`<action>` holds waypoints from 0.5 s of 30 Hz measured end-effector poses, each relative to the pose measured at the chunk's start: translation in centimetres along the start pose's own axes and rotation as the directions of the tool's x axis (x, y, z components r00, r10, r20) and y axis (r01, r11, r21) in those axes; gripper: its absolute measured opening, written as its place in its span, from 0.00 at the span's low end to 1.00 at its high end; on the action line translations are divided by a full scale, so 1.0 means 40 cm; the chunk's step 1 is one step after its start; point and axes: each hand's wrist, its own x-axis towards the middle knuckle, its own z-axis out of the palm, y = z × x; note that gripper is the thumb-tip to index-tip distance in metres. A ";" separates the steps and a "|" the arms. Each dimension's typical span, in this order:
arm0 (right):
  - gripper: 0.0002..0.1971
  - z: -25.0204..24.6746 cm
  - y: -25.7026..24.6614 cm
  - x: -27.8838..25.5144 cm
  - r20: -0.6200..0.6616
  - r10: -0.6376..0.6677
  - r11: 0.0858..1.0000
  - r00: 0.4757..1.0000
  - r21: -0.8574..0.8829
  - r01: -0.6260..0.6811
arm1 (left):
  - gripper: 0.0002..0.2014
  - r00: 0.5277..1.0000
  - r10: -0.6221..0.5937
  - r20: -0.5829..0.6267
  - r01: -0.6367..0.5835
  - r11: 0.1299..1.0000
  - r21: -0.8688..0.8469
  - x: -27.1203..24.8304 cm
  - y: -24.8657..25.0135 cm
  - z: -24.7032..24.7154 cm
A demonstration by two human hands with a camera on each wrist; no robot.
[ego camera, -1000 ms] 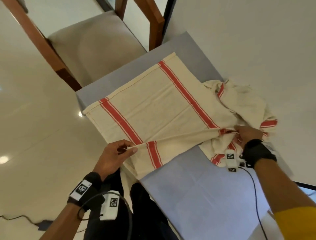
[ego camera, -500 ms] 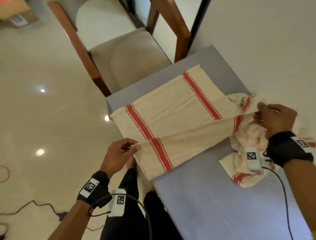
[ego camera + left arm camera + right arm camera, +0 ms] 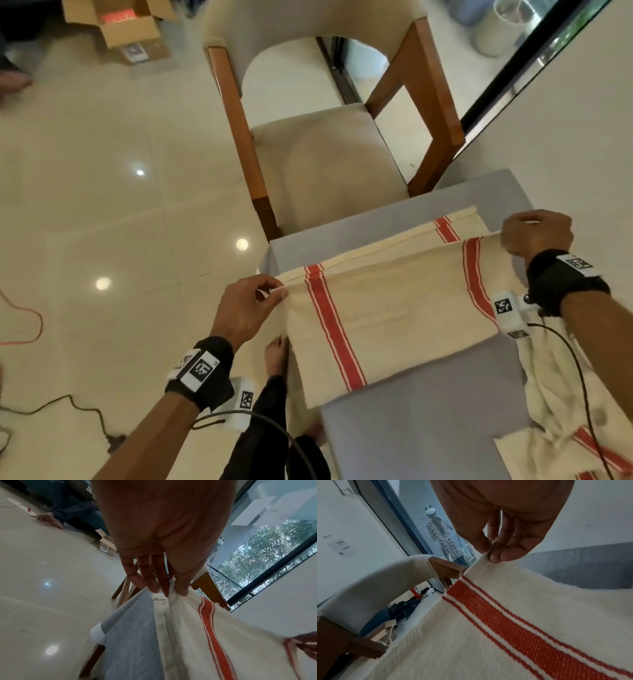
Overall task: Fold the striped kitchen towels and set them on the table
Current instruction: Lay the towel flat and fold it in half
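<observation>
Left hand (image 3: pixel 245 310), right hand (image 3: pixel 536 234) pinch towel (image 3: pixel 394 308) corners; table (image 3: pixel 428 421)

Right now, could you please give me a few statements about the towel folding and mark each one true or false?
1. The left hand pinches a corner of the striped towel. True.
2. The right hand lies flat and open on the table. False: it pinches the towel's other corner.
3. A second striped towel lies crumpled on the table under the right arm. True.
4. The towel's stripes are blue. False: they are red.
5. A wooden chair stands beyond the table. True.
</observation>
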 end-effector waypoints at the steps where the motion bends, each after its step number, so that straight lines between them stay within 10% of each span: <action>1: 0.08 0.012 -0.023 -0.003 0.001 -0.028 0.999 1.000 -0.020 0.028 | 0.06 1.000 0.012 -0.007 -0.012 0.999 0.031 0.010 -0.009 0.001; 15: 0.11 0.111 -0.136 0.072 0.062 -0.061 0.984 0.996 -0.164 0.070 | 0.06 1.000 -0.002 0.027 0.002 1.000 0.010 0.092 -0.034 0.004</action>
